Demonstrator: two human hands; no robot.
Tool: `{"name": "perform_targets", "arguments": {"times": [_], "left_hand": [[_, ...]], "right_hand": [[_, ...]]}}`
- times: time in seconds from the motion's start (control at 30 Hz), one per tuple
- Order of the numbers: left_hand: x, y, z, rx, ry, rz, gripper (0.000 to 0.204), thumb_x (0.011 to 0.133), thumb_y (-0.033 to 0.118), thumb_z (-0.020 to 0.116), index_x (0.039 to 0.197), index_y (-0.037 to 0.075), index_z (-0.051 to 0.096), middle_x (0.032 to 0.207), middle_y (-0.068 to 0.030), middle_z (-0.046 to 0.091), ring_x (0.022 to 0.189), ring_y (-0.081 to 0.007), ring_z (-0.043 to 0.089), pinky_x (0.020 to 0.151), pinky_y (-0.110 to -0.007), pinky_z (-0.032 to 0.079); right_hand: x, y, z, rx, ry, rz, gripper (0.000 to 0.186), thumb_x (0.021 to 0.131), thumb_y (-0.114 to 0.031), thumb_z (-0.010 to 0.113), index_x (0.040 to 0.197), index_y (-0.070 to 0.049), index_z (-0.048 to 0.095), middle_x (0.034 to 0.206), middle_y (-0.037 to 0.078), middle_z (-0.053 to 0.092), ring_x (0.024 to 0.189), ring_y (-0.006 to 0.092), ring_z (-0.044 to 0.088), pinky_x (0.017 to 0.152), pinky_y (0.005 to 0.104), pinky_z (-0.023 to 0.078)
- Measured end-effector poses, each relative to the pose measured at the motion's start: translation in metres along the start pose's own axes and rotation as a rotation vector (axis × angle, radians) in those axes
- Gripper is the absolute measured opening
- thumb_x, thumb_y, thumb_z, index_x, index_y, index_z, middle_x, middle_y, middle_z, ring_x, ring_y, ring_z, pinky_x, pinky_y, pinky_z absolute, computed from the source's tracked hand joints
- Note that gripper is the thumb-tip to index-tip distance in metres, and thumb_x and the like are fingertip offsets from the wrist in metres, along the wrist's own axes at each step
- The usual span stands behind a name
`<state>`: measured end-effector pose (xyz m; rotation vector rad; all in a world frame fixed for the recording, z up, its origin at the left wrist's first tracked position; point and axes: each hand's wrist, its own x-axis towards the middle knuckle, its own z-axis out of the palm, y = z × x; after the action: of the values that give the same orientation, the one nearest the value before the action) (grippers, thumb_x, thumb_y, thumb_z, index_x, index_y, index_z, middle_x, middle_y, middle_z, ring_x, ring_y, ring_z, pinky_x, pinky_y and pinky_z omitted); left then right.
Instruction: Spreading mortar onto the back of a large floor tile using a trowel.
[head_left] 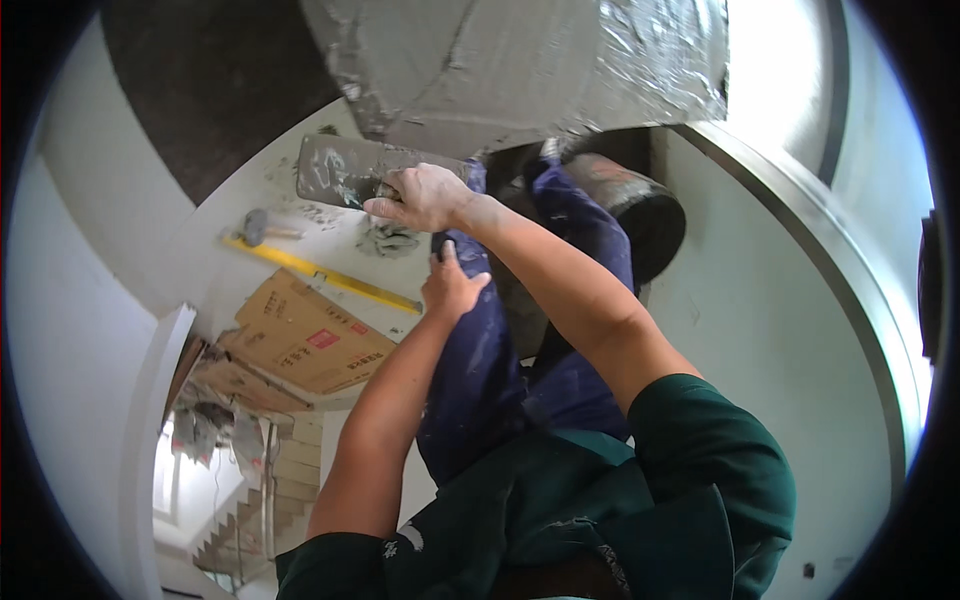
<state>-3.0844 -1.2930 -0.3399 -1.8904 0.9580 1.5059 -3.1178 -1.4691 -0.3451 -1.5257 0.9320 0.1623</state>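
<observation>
My right hand [425, 198] is closed around the handle of a plastering trowel [335, 175], its flat grey blade smeared with wet mortar and reaching out to the left. Pale dust coats that hand. Beneath the hand lies a lump of grey mortar [388, 238] on the pale floor. Just beyond the trowel is a large slab [520, 70] covered in wet grey mortar, smooth in places and ridged toward its right side. My left hand [455, 285] holds nothing; its fingers are apart, beside my dark blue trouser leg [470, 370].
Left of my legs lie a grey-headed mallet [258, 228], a yellow spirit level [330, 280] and a flattened cardboard box [310, 340]. A black bucket [645, 215] lies right of my legs. A staircase [250, 510] shows at lower left; a curved metal-edged frame [830, 250] runs along the right.
</observation>
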Motion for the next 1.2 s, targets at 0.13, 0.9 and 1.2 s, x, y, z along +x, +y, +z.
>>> {"name": "perform_targets", "arguments": {"times": [0.13, 0.9, 1.2], "left_hand": [[-0.004, 0.006, 0.002, 0.053, 0.013, 0.053, 0.095, 0.074, 0.047, 0.078, 0.149, 0.014, 0.029, 0.143, -0.0228, 0.042, 0.12, -0.0392, 0.056, 0.097, -0.049, 0.048], [0.004, 0.005, 0.055, 0.385, 0.018, 0.01, 0.104, 0.073, 0.051, 0.079, 0.152, 0.013, 0.024, 0.146, -0.0246, 0.041, 0.13, -0.0394, 0.047, 0.106, -0.048, 0.041], [0.013, -0.031, 0.053, -0.016, 0.091, 0.113, 0.089, 0.074, 0.055, 0.076, 0.141, 0.005, 0.046, 0.133, -0.0212, 0.057, 0.126, -0.0363, 0.053, 0.105, -0.043, 0.042]], "right_hand": [[-0.088, 0.03, -0.044, 0.084, 0.21, 0.165, 0.056, 0.089, -0.055, 0.06, 0.081, 0.001, 0.057, 0.071, 0.025, 0.062, 0.072, 0.0443, 0.063, 0.066, 0.0493, 0.047], [-0.429, 0.292, 0.194, -0.169, 0.639, 0.857, 0.027, 0.087, -0.021, 0.06, 0.108, -0.005, 0.062, 0.104, 0.021, 0.066, 0.091, 0.0397, 0.066, 0.074, 0.0493, 0.055], [-0.459, 0.207, 0.097, 0.072, 0.572, 1.172, 0.043, 0.088, -0.042, 0.063, 0.08, -0.001, 0.067, 0.074, 0.022, 0.066, 0.081, 0.0413, 0.067, 0.074, 0.0484, 0.052]]}}
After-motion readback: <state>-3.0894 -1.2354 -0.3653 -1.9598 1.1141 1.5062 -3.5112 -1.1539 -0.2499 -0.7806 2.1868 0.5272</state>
